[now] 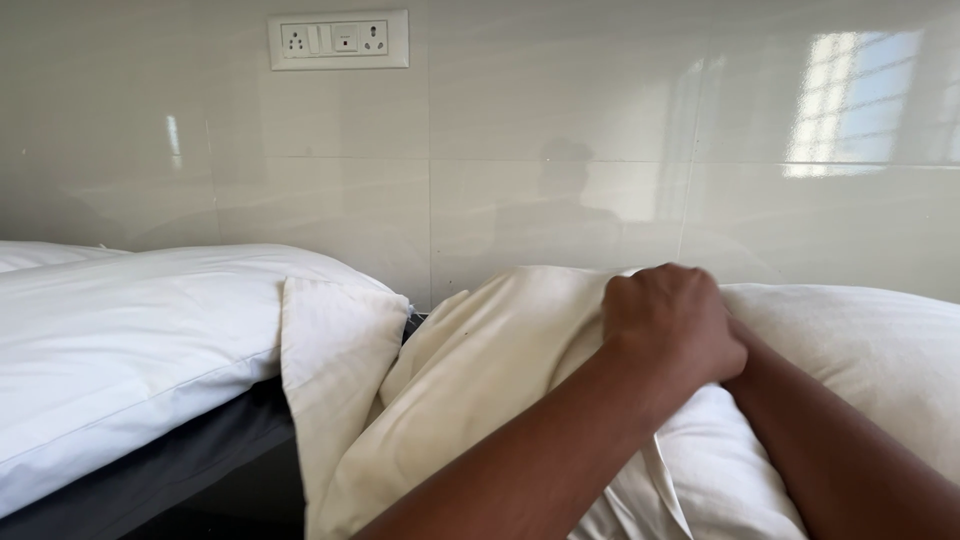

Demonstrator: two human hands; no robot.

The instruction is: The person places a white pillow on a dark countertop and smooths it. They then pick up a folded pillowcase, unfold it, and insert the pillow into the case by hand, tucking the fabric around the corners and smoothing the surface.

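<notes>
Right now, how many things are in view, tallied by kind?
Hands: 1 in view, the left hand, fisted on the pillowcase; the right hand is hidden behind it.
Pillows: 1, the white pillow.
Pillowcases: 1, the cream pillowcase.
Mattresses: 1, the white mattress.
Wall socket panels: 1, the socket panel.
Total: 5

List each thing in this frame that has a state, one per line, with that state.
Left hand: closed in a fist, gripping the pillowcase.
Right hand: hidden behind the left hand; only its forearm shows.
Pillowcase: cream, creased, loose and bunched, partly over the pillow.
Pillow: white, plump, lying at the right.
White duvet: spread flat on the mattress at the left.
Folded cloth: hanging over the duvet's edge.
Wall socket panel: nothing plugged in.
</notes>
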